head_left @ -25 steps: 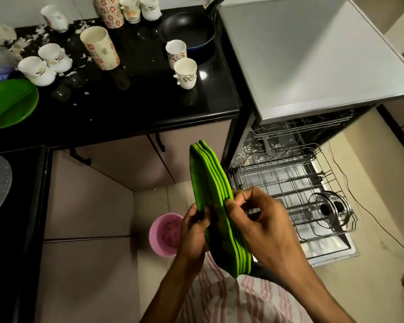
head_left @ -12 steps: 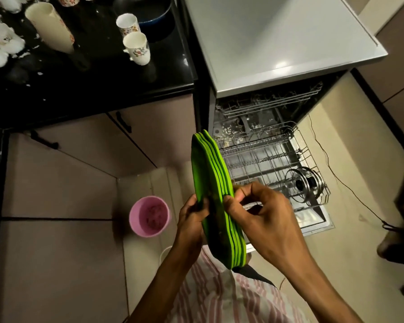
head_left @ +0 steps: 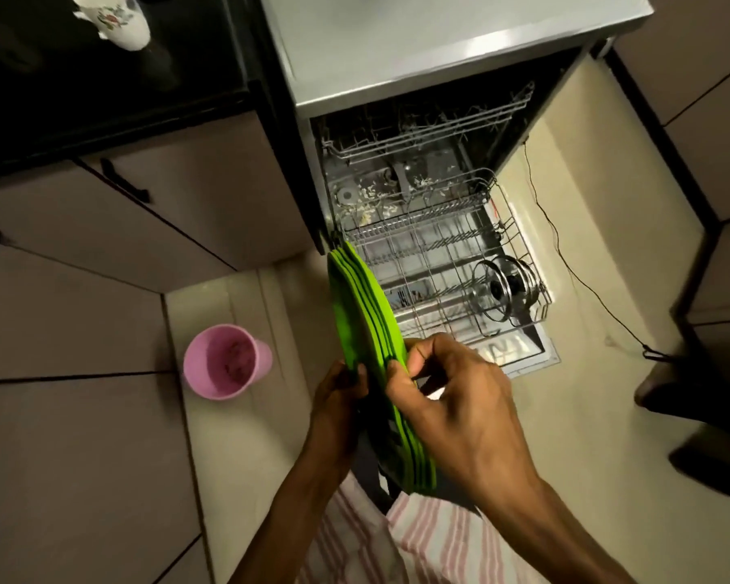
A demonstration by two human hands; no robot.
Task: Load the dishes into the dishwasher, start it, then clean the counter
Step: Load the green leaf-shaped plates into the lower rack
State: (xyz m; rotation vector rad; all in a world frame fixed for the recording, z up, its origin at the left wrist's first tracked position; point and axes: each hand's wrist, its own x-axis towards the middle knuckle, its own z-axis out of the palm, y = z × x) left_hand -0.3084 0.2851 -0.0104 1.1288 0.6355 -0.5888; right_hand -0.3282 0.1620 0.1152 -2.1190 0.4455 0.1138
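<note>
**Green plates carried closer to the open dishwasher**

Closer now than a second ago, both hands clasp the stack of green plates (head_left: 369,330) on edge: left hand (head_left: 338,398) behind, right hand (head_left: 460,398) pinching the front rim. Just beyond, the dishwasher's lower rack (head_left: 439,255) stands pulled out, holding a steel lid (head_left: 506,288). A pink cup (head_left: 224,360) sits on the floor.

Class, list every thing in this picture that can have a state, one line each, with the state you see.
Dishwasher: door open.
Lower rack: pulled out, mostly bare.
Upper rack: pushed in.
Pot lid: standing on edge in the lower rack.
Green plates: stacked, held on edge.
Left hand: gripping the stack.
Right hand: fingers at the plate rims.
Pink cup: upright on the floor, dirty inside.
</note>
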